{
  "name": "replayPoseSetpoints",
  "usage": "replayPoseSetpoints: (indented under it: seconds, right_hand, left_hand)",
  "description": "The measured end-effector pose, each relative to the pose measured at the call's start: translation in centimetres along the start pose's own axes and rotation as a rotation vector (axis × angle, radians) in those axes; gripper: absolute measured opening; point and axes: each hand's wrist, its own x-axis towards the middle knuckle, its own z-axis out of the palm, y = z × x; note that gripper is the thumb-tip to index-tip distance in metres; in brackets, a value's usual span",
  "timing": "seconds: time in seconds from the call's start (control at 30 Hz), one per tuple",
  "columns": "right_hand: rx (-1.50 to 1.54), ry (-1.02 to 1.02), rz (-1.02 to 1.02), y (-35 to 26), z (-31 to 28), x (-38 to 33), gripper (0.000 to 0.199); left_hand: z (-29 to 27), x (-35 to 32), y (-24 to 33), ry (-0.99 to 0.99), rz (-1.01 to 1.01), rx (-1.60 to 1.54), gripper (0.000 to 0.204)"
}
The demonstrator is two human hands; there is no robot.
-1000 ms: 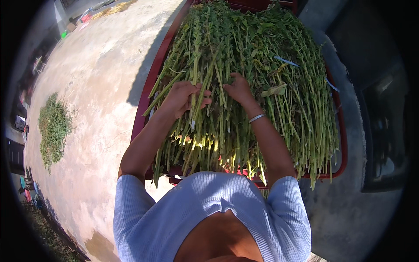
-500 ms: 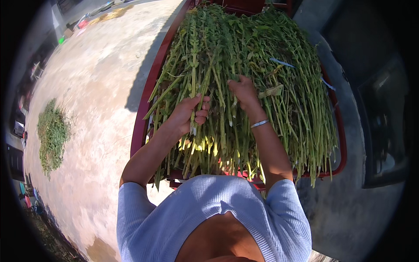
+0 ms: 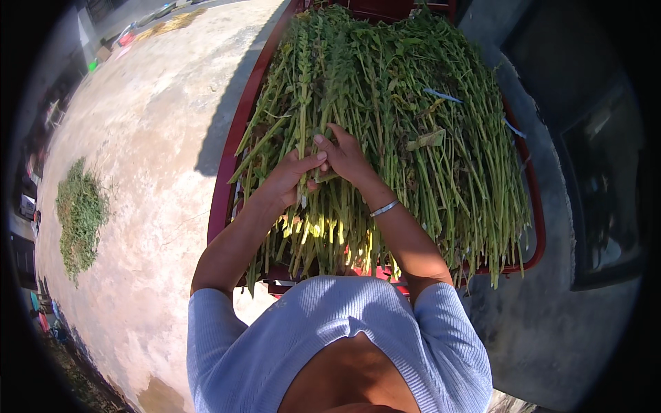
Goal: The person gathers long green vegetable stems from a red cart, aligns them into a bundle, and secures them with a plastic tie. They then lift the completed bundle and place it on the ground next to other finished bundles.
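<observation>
We gripped one bunch of green stalks (image 3: 323, 148) with both hands pressed together, our left hand (image 3: 289, 180) and right hand (image 3: 346, 157) touching, atop the stalk pile (image 3: 427, 138) filling the red cart (image 3: 227, 172) beneath them.

Bright sun falls on a pale, stained concrete yard (image 3: 151, 158), with a hard shadow along the left edge of the red cart bed (image 3: 222, 193). 1 small heap of green cuttings (image 3: 79, 217) lies far left. Grey pavement (image 3: 551, 323) runs along the right beside a dark vehicle (image 3: 606, 172).
</observation>
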Motion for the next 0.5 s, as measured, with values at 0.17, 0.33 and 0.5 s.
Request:
replayPoseSetpoints:
  seconds: [0.17, 0.33, 0.5]
  right_hand:
    - [0.305, 0.121, -0.003, -0.2, -1.8, -1.0, 0.036]
    - [-0.396, -0.218, -0.445, -1.9, -2.6, -5.1, 0.024]
    - [-0.274, -0.047, -0.368, -4.1, 0.1, -8.4, 0.02]
  left_hand:
    - [-1.2, 0.1, 1.0, -0.046, -0.029, -0.169, 0.023]
    - [-1.8, 0.0, 1.9, -0.159, 0.028, -0.346, 0.015]
    - [-2.4, -0.2, 2.0, -0.179, 0.02, -0.379, 0.026]
